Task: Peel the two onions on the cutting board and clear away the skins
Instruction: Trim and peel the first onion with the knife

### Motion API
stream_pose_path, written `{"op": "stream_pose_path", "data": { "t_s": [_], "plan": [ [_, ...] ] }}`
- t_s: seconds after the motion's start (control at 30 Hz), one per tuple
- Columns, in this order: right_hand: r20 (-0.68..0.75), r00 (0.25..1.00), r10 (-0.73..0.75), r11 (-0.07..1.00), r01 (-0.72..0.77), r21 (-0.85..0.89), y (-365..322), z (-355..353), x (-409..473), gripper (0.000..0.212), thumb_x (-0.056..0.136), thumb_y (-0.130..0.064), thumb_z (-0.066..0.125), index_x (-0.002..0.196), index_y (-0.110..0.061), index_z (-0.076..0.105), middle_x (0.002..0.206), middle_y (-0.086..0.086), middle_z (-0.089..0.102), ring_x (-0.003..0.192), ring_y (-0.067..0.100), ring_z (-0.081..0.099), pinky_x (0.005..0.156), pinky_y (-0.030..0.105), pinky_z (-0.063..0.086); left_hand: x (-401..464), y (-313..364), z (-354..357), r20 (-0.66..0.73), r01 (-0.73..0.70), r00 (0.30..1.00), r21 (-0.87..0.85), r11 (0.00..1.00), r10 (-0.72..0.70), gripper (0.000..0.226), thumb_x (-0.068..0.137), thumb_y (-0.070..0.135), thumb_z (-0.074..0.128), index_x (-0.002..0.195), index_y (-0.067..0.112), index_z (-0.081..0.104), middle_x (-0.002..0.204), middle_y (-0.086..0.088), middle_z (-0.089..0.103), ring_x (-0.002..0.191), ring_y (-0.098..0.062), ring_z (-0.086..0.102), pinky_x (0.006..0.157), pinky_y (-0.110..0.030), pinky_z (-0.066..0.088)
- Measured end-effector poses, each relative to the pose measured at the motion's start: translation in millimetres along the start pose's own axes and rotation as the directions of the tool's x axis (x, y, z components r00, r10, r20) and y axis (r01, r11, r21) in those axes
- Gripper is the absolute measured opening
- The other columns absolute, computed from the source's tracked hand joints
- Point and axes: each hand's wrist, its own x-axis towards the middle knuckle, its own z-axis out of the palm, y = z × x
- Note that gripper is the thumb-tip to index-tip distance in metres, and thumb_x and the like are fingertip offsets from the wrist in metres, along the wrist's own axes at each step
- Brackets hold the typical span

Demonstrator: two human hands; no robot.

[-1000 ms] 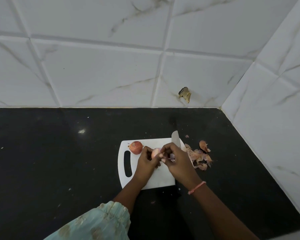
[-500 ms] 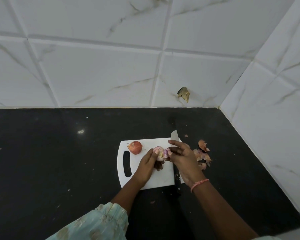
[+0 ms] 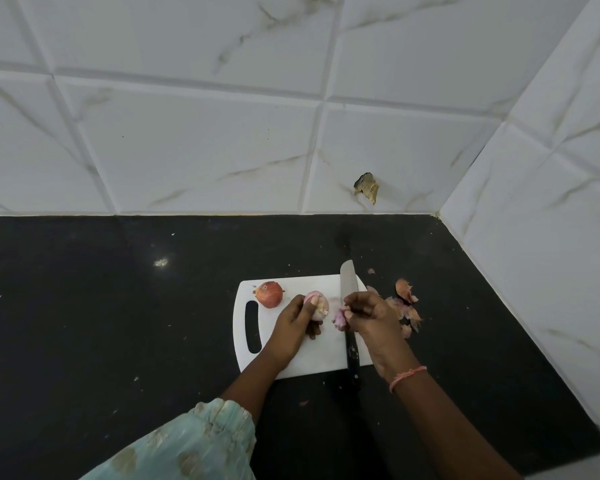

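Note:
A white cutting board (image 3: pixel 312 362) lies on the black counter. My left hand (image 3: pixel 293 325) grips a pale pink, mostly peeled onion (image 3: pixel 317 304) just above the board. My right hand (image 3: pixel 368 315) pinches a strip of pink onion skin (image 3: pixel 339 317), held a short way right of that onion. A second onion (image 3: pixel 269 294), still in its red-brown skin, sits at the board's far left corner. A pile of loose skins (image 3: pixel 404 306) lies on the counter just right of the board, partly hidden by my right hand.
A black-handled knife (image 3: pixel 350 320) lies along the board's right side, blade pointing to the wall, handle over the near edge. The black counter (image 3: pixel 118 306) meets tiled walls behind and at the right. Small skin scraps (image 3: pixel 303 403) dot the counter.
My right hand has pulled away to the right with a strip of skin torn off the onion. The knife blade, covered before, now shows. My left hand keeps holding the onion.

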Motion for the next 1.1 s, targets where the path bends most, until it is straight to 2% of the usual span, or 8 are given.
{"op": "stream_pose_path", "data": {
  "t_s": [0.17, 0.23, 0.33, 0.43, 0.53, 0.6, 0.77, 1.1],
  "plan": [
    [-0.351, 0.916, -0.197, 0.881, 0.008, -0.474, 14, -30, 14, 0.020, 0.087, 0.001, 0.061, 0.092, -0.015, 0.071, 0.120, 0.005, 0.065, 0.104, 0.019, 0.062, 0.095, 0.039, 0.051, 1, -2, 2, 0.011, 0.109, 0.994, -0.027, 0.994, -0.109, 0.052, 0.106, 0.037, 0.029, 0.085, 0.002, 0.061, 0.062, -0.006, 0.059, 0.058, -0.014, 0.053, 0.060, -0.023, 0.045],
    [-0.309, 0.899, -0.309, 0.756, 0.035, -0.654, 17, -36, 17, 0.019, 0.088, -0.001, 0.060, 0.100, -0.010, 0.073, 0.133, 0.008, 0.056, 0.118, 0.024, 0.054, 0.102, 0.039, 0.045, 3, -2, -1, 0.020, 0.132, 0.991, -0.100, 0.986, -0.131, 0.052, 0.097, 0.045, 0.030, 0.099, 0.003, 0.061, 0.064, -0.008, 0.057, 0.057, -0.015, 0.051, 0.058, -0.026, 0.042],
    [-0.141, 0.875, -0.462, 0.579, 0.177, -0.796, 16, -32, 15, 0.027, 0.088, -0.007, 0.062, 0.114, -0.010, 0.068, 0.127, 0.008, 0.056, 0.123, 0.022, 0.048, 0.103, 0.033, 0.040, 5, -3, -2, 0.001, 0.148, 0.989, -0.130, 0.980, -0.149, 0.049, 0.091, 0.045, 0.030, 0.115, 0.010, 0.053, 0.066, -0.008, 0.057, 0.055, -0.015, 0.049, 0.055, -0.029, 0.039],
    [0.125, 0.897, -0.425, 0.670, 0.404, -0.623, 7, -12, 4, 0.032, 0.091, -0.013, 0.062, 0.123, -0.019, 0.061, 0.126, -0.011, 0.055, 0.118, 0.001, 0.049, 0.098, 0.016, 0.040, 4, -4, -2, 0.007, 0.147, 0.989, -0.139, 0.979, -0.148, 0.041, 0.097, 0.046, 0.031, 0.108, 0.012, 0.051, 0.064, -0.005, 0.057, 0.058, -0.016, 0.047, 0.057, -0.029, 0.037],
    [0.312, 0.904, -0.292, 0.741, 0.420, -0.525, 9, 10, 2, 0.044, 0.090, -0.015, 0.065, 0.132, -0.025, 0.055, 0.130, -0.019, 0.055, 0.118, -0.008, 0.049, 0.093, 0.012, 0.044, 4, -6, -3, 0.061, 0.135, 0.990, -0.140, 0.981, -0.127, 0.056, 0.096, 0.058, 0.035, 0.110, 0.012, 0.062, 0.086, -0.013, 0.064, 0.079, -0.023, 0.057, 0.074, -0.036, 0.044],
    [0.274, 0.920, -0.279, 0.766, 0.386, -0.514, 12, 17, 3, 0.044, 0.088, -0.015, 0.068, 0.129, -0.025, 0.058, 0.126, -0.017, 0.059, 0.114, -0.007, 0.053, 0.089, 0.015, 0.049, 3, -6, -4, 0.084, 0.125, 0.990, -0.134, 0.983, -0.114, 0.062, 0.097, 0.062, 0.036, 0.118, 0.012, 0.064, 0.102, -0.023, 0.065, 0.093, -0.026, 0.060, 0.085, -0.039, 0.045],
    [0.140, 0.960, -0.243, 0.847, 0.280, -0.452, 7, 18, 6, 0.023, 0.081, -0.022, 0.076, 0.102, -0.026, 0.068, 0.100, -0.017, 0.068, 0.093, -0.001, 0.061, 0.076, 0.014, 0.048, 0, 2, -3, 0.032, 0.049, 0.998, -0.126, 0.991, -0.045, 0.054, 0.105, 0.050, 0.022, 0.093, 0.016, 0.062, 0.071, -0.008, 0.055, 0.062, -0.012, 0.048, 0.057, -0.022, 0.040],
    [0.269, 0.928, -0.260, 0.827, 0.357, -0.434, 5, 17, 5, 0.020, 0.089, -0.017, 0.067, 0.107, -0.026, 0.066, 0.104, -0.017, 0.068, 0.095, 0.002, 0.063, 0.082, 0.022, 0.053, 2, 4, -5, 0.094, 0.143, 0.987, -0.167, 0.975, -0.129, 0.058, 0.106, 0.051, 0.019, 0.097, 0.011, 0.060, 0.058, 0.000, 0.057, 0.050, -0.009, 0.045, 0.047, -0.018, 0.035]
  ]
}}
